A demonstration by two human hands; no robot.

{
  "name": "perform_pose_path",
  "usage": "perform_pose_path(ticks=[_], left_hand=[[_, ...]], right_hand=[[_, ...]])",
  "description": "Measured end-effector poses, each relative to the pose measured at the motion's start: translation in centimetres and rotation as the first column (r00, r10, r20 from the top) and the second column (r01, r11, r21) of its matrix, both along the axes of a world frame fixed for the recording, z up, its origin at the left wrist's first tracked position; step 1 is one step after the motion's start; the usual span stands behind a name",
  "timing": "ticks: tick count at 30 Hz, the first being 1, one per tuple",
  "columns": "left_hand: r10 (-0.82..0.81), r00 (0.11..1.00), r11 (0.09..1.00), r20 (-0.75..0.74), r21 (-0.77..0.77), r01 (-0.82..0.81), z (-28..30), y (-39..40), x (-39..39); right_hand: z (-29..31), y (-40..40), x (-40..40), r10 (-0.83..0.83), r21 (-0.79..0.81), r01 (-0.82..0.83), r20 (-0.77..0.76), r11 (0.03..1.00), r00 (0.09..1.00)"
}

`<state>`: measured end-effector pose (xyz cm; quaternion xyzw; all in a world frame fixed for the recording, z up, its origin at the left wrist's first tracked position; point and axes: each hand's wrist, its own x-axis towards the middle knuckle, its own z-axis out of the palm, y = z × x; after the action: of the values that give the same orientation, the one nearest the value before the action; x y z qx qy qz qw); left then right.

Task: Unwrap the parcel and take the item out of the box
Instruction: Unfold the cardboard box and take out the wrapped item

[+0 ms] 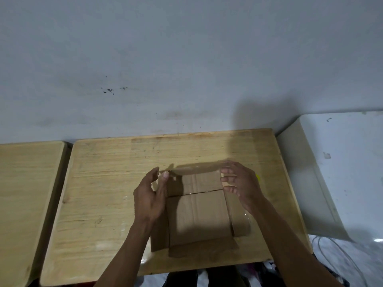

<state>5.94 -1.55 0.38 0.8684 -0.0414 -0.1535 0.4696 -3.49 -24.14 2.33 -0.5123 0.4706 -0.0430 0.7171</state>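
Box (199,212): brown cardboard, flaps shut, a seam across its top; sits mid-table (99,193), nearer the front edge than the wall edge.
Wrap (242,222): clear film, spread under and around the box.
Left hand (150,196): open, fingers curved, at the box's left side.
Right hand (241,186): open, fingers spread, at the box's far right corner. Neither hand grips anything.
Second table (27,193): just left, apart.

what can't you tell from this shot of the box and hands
Head view only:
- Item inside the cardboard box: hidden by the closed top flaps.
- Clear wrap around the box: only faint glints, its extent unclear.
- Left hand and right hand: contact with the box or wrap unclear, blurred.
- Yellow speck by the right hand: too small to identify.
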Motion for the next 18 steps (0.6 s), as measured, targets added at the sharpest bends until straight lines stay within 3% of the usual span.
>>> perform_pose_path(ticks=[3,6,9,12,15,18], left_hand=[[0.065,0.996,0.997,0.056,0.025,-0.067,-0.4,-1.6,0.9],[-0.026,0.988,0.991,0.153,0.132,0.006,-1.4,-2.6,0.6],[-0.279,0.933,0.905,0.228,0.387,0.177,-3.9,-2.7,0.2],[-0.499,0.848,0.724,0.178,0.623,0.296,-6.7,-2.4,0.1],[-0.608,0.782,0.597,0.140,0.729,0.334,-8.4,-2.1,-0.3],[-0.651,0.754,0.547,0.090,0.744,0.383,-9.9,-1.8,-0.2]], right_hand=[[-0.7,-0.3,1.7,0.040,-0.108,-0.038,0.018,0.993,0.999],[-3.0,-0.7,3.0,0.144,-0.363,-0.161,-0.075,0.918,0.987],[-5.2,-0.7,3.5,0.246,-0.570,-0.304,-0.178,0.764,0.953],[-6.9,-0.2,3.0,0.339,-0.711,-0.487,-0.356,0.507,0.871],[-8.0,0.6,2.1,0.374,-0.697,-0.652,-0.543,0.299,0.752],[-9.5,2.0,1.3,0.399,-0.658,-0.738,-0.643,0.150,0.654]])
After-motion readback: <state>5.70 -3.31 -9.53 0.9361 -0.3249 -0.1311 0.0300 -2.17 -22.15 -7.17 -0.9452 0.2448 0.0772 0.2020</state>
